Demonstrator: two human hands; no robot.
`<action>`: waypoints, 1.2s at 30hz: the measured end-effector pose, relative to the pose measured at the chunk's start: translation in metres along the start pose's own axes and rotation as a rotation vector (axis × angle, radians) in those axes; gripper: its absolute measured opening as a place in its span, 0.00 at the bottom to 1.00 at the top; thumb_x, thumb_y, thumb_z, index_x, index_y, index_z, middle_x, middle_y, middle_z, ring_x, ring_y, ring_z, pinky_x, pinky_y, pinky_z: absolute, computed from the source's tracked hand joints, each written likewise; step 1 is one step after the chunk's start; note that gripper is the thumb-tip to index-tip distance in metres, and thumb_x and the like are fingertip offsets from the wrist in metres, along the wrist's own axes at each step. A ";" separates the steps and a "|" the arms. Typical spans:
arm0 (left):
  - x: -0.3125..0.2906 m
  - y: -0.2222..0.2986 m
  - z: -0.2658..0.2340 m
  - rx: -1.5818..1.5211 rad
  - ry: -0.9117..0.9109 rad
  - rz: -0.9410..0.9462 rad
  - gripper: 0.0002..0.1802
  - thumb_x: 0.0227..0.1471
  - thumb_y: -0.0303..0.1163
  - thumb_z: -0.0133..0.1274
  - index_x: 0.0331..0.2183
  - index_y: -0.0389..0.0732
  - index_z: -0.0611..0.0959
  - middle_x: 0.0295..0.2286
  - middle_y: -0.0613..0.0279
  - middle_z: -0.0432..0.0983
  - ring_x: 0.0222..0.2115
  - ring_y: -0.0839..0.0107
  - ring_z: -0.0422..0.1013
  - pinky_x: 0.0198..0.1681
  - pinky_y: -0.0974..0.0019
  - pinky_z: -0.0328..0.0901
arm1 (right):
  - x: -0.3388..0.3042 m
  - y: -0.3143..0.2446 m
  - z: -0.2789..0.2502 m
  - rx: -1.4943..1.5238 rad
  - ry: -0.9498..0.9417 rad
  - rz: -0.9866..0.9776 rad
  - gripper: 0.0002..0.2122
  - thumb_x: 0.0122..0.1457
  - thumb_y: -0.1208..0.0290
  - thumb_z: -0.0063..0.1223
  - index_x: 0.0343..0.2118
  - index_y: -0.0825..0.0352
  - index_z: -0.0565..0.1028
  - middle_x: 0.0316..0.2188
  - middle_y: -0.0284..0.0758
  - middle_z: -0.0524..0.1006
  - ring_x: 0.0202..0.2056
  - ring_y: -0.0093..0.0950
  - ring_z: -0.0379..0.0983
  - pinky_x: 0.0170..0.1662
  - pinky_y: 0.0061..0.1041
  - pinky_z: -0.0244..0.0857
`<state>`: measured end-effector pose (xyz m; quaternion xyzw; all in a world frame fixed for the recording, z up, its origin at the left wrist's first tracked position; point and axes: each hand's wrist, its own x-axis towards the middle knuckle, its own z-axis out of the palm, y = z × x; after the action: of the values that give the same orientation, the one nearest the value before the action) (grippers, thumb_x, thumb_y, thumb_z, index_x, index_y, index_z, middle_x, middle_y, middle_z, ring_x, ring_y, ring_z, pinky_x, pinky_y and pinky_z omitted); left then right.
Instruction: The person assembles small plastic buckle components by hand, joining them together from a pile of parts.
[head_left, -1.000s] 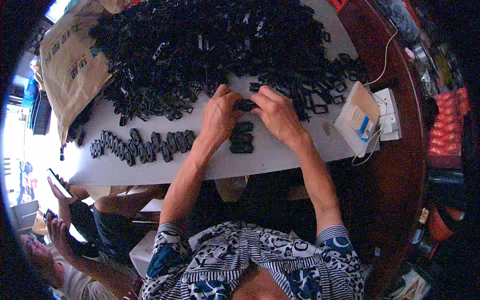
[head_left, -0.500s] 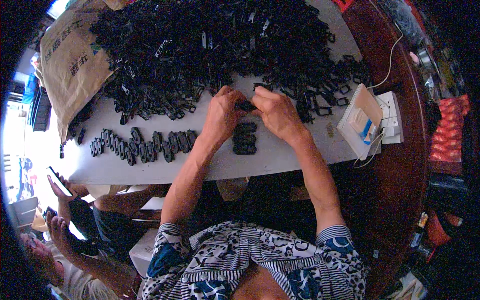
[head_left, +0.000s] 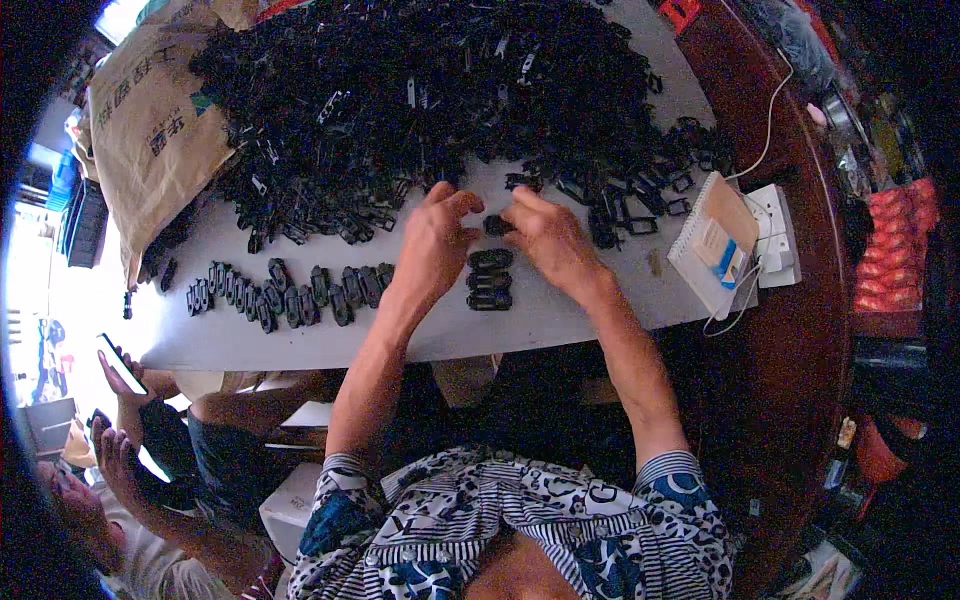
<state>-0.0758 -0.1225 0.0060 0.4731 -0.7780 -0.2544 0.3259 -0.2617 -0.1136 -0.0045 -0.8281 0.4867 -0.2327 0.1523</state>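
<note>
Above the light tabletop, my right hand (head_left: 548, 238) pinches a small black plastic part (head_left: 496, 225) between its thumb and fingers. My left hand (head_left: 436, 238) is just to the left of that part, its fingers bent and apart with nothing seen in them. Directly below the hands, several similar black parts (head_left: 490, 281) lie stacked in a short column. Farther left, a long uneven row of the same oblong black parts (head_left: 290, 298) runs along the table. A large heap of black plastic pieces (head_left: 430, 95) covers the far side.
A brown sack (head_left: 150, 130) leans at the far left of the table (head_left: 420, 341). On the right lie a spiral notebook (head_left: 705, 250) and a white power strip (head_left: 778, 235) with cables. Another person (head_left: 190, 520) sits at lower left, holding a phone (head_left: 122, 364).
My left hand has come away from the black part and moved slightly left, its fingers parting. The part stays in my right hand's fingers. The view has shifted a little.
</note>
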 end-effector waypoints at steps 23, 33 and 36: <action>0.014 0.001 -0.005 0.511 0.109 -0.116 0.11 0.44 0.23 0.48 0.33 0.42 0.79 0.31 0.52 0.67 0.34 0.53 0.70 0.31 0.53 0.66 | 0.006 0.025 -0.010 -0.241 0.235 0.210 0.13 0.46 0.80 0.59 0.33 0.66 0.68 0.32 0.40 0.72 0.36 0.43 0.73 0.36 0.38 0.67; 0.033 -0.009 0.016 0.335 -0.035 0.220 0.15 0.41 0.22 0.51 0.36 0.42 0.81 0.30 0.54 0.67 0.35 0.54 0.68 0.34 0.57 0.66 | 0.007 0.021 -0.002 0.115 0.306 0.194 0.16 0.44 0.83 0.60 0.38 0.69 0.71 0.35 0.40 0.75 0.37 0.37 0.75 0.39 0.30 0.69; 0.035 -0.005 0.007 0.384 0.035 0.236 0.15 0.39 0.21 0.53 0.35 0.40 0.81 0.30 0.53 0.67 0.35 0.52 0.67 0.35 0.56 0.66 | 0.006 0.021 -0.002 0.119 0.252 0.217 0.15 0.44 0.84 0.60 0.37 0.70 0.72 0.35 0.40 0.74 0.37 0.37 0.74 0.38 0.29 0.69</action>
<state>-0.0901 -0.1556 0.0066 0.4364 -0.8563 -0.0534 0.2710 -0.2760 -0.1287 -0.0118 -0.7244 0.5741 -0.3452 0.1629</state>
